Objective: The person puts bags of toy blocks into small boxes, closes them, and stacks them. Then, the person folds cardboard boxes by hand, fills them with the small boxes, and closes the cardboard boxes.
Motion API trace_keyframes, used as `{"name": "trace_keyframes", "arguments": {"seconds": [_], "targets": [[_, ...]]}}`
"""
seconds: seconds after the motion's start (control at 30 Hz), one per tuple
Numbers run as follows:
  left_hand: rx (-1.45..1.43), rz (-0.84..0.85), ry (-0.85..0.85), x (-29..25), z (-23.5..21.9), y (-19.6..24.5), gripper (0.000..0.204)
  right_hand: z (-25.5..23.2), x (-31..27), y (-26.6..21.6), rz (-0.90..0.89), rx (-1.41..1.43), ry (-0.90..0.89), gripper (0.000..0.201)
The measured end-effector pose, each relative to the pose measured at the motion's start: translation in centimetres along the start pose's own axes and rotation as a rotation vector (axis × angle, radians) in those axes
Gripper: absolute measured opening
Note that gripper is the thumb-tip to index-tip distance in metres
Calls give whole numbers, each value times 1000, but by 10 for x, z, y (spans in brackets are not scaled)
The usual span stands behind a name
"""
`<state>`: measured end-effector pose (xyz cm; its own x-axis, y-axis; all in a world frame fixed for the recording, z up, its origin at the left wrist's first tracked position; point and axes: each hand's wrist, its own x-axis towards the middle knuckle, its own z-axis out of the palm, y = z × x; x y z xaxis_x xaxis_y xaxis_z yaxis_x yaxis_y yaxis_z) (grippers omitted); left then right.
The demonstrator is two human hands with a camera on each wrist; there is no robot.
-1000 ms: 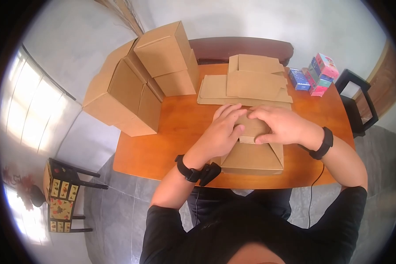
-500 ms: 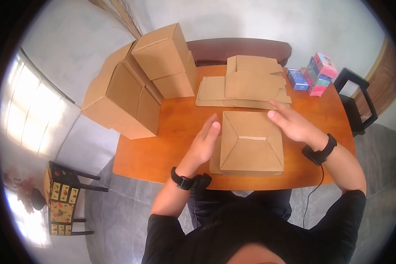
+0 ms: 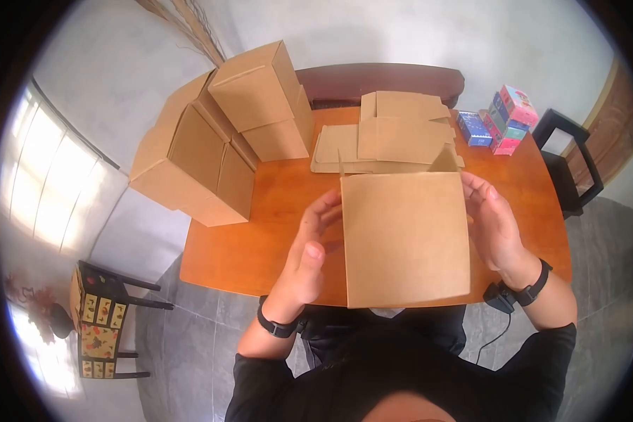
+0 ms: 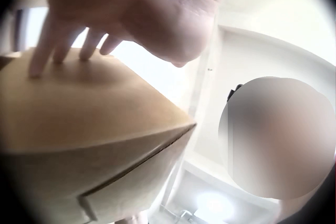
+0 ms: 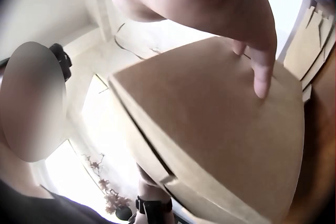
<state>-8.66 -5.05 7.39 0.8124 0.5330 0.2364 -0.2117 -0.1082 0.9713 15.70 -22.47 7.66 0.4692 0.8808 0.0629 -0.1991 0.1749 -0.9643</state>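
In the head view a cardboard box is tilted up, one broad face toward the camera and small flaps standing at its far edge. My left hand is at its left side, fingers extended and thumb raised. The left wrist view shows those fingertips on the box's flat side. My right hand is at the opposite side, and in the right wrist view its fingertips rest on the cardboard. Both palms are apart from the box. A slit between panels shows along its edge in both wrist views.
Flattened cardboard lies behind the box on the wooden table. Large cardboard boxes are stacked at the left. Small colourful boxes stand at the far right, near a black chair.
My hands moved off the box's top to its two sides. The box has turned up from lying with its creased face on top, and a broad plain face shows now.
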Motion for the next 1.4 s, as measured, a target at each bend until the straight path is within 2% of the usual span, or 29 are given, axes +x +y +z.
{"name": "trace_keyframes", "arguments": {"seconds": [0.13, 0.2, 0.27, 0.4, 0.47, 0.5, 0.57, 0.63, 0.67, 0.73, 0.77, 0.8, 0.83, 0.87, 0.93, 0.97, 1.03, 1.1, 1.13, 1.2, 1.23, 1.27, 1.3, 1.33, 1.4], "targets": [[-15, 100, 45, 5, 0, -4, 114, 10, -5, -2, -98, 0, 37, 71], [-14, 133, 50, 11, -1, -14, 110, 9, -1, 9, -213, -36, -57, 71], [-15, 164, 56, 17, 0, -26, 107, 2, 4, 22, -238, -2, -64, 70], [-68, 235, 65, 25, 8, -56, 93, 2, 10, 36, -357, -269, 59, 70], [-58, 224, 234, 25, 14, -72, 83, 0, 11, 43, -382, -364, 98, 71], [6, 295, 266, 25, 7, -87, 80, -4, 10, 47, -426, -425, 129, 69], [91, 345, 301, 24, 6, -89, 72, -21, 10, 54, -471, -487, 166, 67], [172, 394, 335, 22, 2, -92, 65, -42, 6, 57, -481, -915, 139, 62], [231, 331, 288, 21, -6, -96, 56, -42, 3, 55, -478, -919, 144, 62], [285, 268, 231, 23, -17, -102, 49, -38, -3, 51, -298, -908, 159, 55], [40, 52, 223, 25, -20, -104, 46, -37, -3, 51, -294, -911, 169, 55], [-203, -167, 208, 28, -21, -107, 51, -34, -2, 51, -210, -736, 121, 54], [-227, -208, 189, 36, -20, -108, 52, -32, -1, 50, -129, -559, 78, 52], [-229, -211, 169, 47, -21, -110, 52, -29, 1, 47, -128, -561, 98, 52], [-256, -133, -45, 67, -23, -118, 61, -26, 6, 37, 22, -529, -35, 52], [-258, -135, -71, 75, -21, -125, 61, -31, 11, 44, -74, -605, -46, 52], [-217, -68, 78, 92, -16, -138, 62, -30, 14, 36, -65, -638, -51, 52], [-324, -25, 68, 94, 6, -116, 61, -34, 17, 34, -89, -746, -67, 50], [-430, 12, 85, 93, 14, -110, 60, -39, 18, 32, -91, -752, -40, 50], [-433, 28, 15, 94, 14, -111, 63, -54, 26, 25, 68, -576, 80, 52], [-443, 7, -4, 92, 18, -102, 65, -76, 41, 25, -61, -485, 189, 47], [-453, -14, -23, 90, 19, -98, 67, -98, 58, 17, -128, -384, 362, 41], [-476, -34, -37, 89, 20, -100, 70, -130, 78, 9, -146, -399, 572, 41], [-484, -38, -60, 88, 18, -105, 70, -166, 94, -10, -164, -479, 597, 47], [-485, -54, -50, 88, 12, -117, 72, -265, 159, 3, -322, -167, 875, 57]]}}
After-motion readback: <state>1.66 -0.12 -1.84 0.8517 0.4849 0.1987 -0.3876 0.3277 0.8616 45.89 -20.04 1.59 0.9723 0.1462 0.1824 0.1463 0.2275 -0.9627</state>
